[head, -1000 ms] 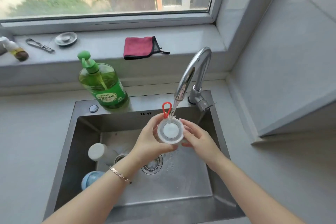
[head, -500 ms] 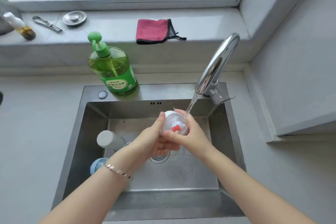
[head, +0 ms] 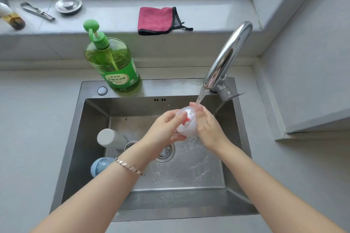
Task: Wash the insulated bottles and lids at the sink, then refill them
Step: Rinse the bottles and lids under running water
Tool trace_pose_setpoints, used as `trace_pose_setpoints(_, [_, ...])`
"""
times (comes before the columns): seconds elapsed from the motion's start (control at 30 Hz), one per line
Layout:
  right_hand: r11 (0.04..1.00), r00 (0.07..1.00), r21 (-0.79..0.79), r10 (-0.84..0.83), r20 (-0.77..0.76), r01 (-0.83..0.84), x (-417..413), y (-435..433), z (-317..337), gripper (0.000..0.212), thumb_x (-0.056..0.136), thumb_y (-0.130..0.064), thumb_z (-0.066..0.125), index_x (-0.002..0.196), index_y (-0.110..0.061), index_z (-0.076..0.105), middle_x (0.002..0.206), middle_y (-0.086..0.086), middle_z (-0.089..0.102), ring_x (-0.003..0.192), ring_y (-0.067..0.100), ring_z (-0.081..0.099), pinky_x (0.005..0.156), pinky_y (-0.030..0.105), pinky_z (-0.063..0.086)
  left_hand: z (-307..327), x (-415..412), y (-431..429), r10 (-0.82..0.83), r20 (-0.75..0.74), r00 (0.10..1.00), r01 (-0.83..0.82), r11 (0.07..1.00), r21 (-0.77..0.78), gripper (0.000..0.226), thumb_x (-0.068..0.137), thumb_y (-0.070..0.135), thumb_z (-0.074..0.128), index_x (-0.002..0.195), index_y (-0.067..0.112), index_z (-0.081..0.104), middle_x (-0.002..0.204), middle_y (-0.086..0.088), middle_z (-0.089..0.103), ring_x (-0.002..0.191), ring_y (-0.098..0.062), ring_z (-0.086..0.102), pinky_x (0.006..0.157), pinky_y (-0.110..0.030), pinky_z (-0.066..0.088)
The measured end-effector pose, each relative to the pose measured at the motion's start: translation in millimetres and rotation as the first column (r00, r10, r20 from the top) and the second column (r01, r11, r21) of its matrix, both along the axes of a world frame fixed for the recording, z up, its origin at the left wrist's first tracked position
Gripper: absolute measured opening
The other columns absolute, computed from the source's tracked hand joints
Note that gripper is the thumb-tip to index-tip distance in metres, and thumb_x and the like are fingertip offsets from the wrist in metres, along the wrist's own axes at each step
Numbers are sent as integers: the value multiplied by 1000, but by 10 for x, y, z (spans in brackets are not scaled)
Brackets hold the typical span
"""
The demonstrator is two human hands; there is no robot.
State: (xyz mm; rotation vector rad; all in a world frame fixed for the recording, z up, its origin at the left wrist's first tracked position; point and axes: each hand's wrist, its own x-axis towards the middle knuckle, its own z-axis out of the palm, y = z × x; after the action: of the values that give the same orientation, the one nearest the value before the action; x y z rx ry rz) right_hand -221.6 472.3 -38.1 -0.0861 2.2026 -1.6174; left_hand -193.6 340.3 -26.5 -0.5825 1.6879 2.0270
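Observation:
A white bottle lid (head: pixel 186 124) with a red loop sits between both hands under the running tap (head: pixel 225 62) in the steel sink (head: pixel 79 138). My left hand (head: pixel 164 128) grips its left side with curled fingers. My right hand (head: pixel 207 125) cups its right side, and the water stream hits near my right fingers. A grey-white insulated bottle (head: pixel 111 139) lies on its side at the sink's left. A light blue bottle (head: pixel 100 165) lies below it, partly hidden by my left forearm.
A green dish-soap pump bottle (head: pixel 111 62) stands on the sink's back rim. On the windowsill lie a pink cloth (head: pixel 157 21), a metal sink strainer (head: pixel 68 5), a metal tool (head: pixel 37 11) and a small oil bottle (head: pixel 12 18). Grey counter surrounds the sink; a wall ledge juts out at right.
The lid has been turned over: its open inside faced up a second ago, now its red-looped top shows. Both hands closed around it under the stream.

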Motion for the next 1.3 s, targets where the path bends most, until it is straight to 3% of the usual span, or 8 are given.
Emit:
trace_pose_setpoints(0.13, [997,997,-74,2,79,3,-8,168,70,42,88,-57,23,107,-36,55,115,0,60,106,11,57,90,26,47,46,-77,198,-181,-64,981,170,973,-158,27,89,46,54,113,32,49,102,7,60,82,-7,62,61,-22,50])
trace_pose_setpoints(0.3, [993,987,-11,114,112,-113,64,397,59,55,82,-34,67,130,-28,41,123,-7,54,107,7,57,87,20,47,133,-235,300,67,109,992,-53,991,-122,39,100,40,23,103,25,59,84,-3,54,58,-16,51,47,-23,40])
trace_pose_setpoints(0.47, [958,986,231,161,47,-168,85,306,117,67,77,-41,70,135,-27,41,101,-10,59,85,0,58,81,22,46,113,-138,162,122,153,981,-111,991,-78,37,99,43,29,100,23,60,98,-11,61,70,-20,57,49,-26,47])
trace_pose_setpoints(0.63, [948,961,191,270,-56,-255,81,111,204,30,89,-26,58,119,-20,55,68,-15,53,59,0,46,65,27,42,51,-13,-17,94,65,993,-87,991,-106,48,74,42,73,111,17,56,109,-9,64,84,-16,68,64,-34,58])
trace_pose_setpoints(0.8, [963,978,214,185,-97,-161,-21,-40,215,26,97,-18,44,99,-14,70,74,-13,60,69,-1,53,65,21,36,49,24,-103,308,61,950,-305,951,-52,15,90,33,57,100,22,54,114,-14,56,80,-21,62,53,-31,55])
trace_pose_setpoints(0.9, [922,941,368,226,-250,-124,-29,-141,200,31,96,-24,45,74,-14,65,72,4,63,71,21,55,63,31,34,26,56,-138,358,28,933,-357,933,-43,21,91,33,55,105,19,53,120,-19,55,82,-24,64,53,-31,54])
trace_pose_setpoints(1.07, [891,923,449,219,-317,-57,-128,-136,283,57,95,-43,40,41,-29,41,45,-7,43,58,17,48,55,30,29,72,37,-128,343,49,938,-344,939,22,34,92,37,52,113,12,51,122,-24,55,91,-32,63,51,-30,54])
trace_pose_setpoints(1.3, [994,986,-38,-98,137,105,-133,123,144,44,93,-32,52,53,-14,52,40,-11,35,40,8,32,43,21,29,46,-21,-12,276,45,960,-275,961,-14,33,95,41,43,114,14,42,125,-23,50,87,-26,61,53,-32,57])
